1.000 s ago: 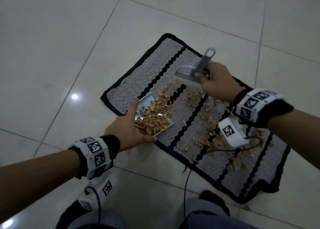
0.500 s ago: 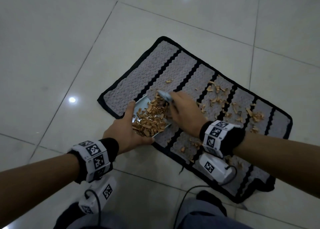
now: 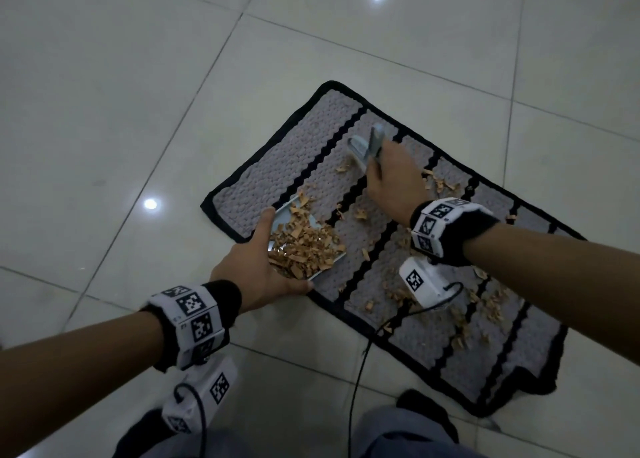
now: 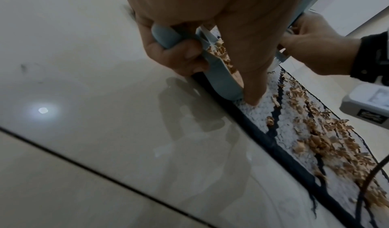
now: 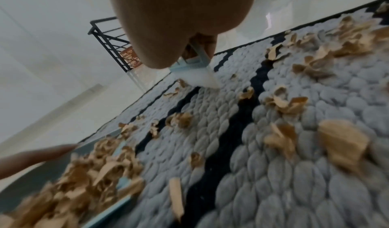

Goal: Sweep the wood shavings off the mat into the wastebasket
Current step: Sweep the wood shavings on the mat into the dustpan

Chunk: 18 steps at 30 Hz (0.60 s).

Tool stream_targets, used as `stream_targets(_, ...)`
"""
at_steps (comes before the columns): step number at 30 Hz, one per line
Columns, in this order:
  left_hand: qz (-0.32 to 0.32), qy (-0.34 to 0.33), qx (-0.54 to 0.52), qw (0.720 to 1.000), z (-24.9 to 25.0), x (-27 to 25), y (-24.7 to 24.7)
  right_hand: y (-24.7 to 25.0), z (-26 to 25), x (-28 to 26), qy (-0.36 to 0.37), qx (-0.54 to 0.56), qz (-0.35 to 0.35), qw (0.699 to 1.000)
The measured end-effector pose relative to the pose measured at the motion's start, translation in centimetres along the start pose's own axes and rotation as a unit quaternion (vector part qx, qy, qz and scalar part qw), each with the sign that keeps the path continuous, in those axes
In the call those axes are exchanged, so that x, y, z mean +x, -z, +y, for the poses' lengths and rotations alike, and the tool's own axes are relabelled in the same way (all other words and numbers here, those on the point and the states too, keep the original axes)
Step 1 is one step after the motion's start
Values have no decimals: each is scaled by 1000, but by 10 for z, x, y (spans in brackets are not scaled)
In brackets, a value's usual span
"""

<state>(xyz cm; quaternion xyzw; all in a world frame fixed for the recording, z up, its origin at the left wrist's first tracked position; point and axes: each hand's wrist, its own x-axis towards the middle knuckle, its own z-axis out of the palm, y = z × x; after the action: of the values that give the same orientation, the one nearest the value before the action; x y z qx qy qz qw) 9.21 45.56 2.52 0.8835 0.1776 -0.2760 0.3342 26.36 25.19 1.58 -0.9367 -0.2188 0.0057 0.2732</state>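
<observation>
Black wristbands (image 3: 227, 298), white tag-marked cuffs (image 3: 194, 322)

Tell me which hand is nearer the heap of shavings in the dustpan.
Left. The left hand grips the dustpan holding the heap of shavings; the right hand holds the brush farther up the mat.

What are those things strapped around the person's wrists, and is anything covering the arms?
Both forearms are bare, with no sleeves. Each wrist wears a black cuff wrapped by a white band printed with square black-and-white code markers; the right one matches it. Under each wrist hangs a small white box with the same kind of marker and a thin black cable.
</observation>
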Motion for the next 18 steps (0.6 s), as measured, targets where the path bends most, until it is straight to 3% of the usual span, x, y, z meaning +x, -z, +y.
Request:
stream_targets(4, -5, 0, -11, 1000, -1, 2, 0, -19, -17, -27, 99, 9, -52, 994)
stream_targets(10, 4, -6, -36, 999, -6, 5, -3, -24, -33, -73, 193, 23, -116, 974)
stream_targets(14, 5, -4, -32, 999, -6, 4, -4, -12, -33, -71, 197, 80, -98, 972)
stream_targets(18, 5, -2, -25, 1000, -5, 2, -4, -5, -30, -42, 148, 83, -35, 985)
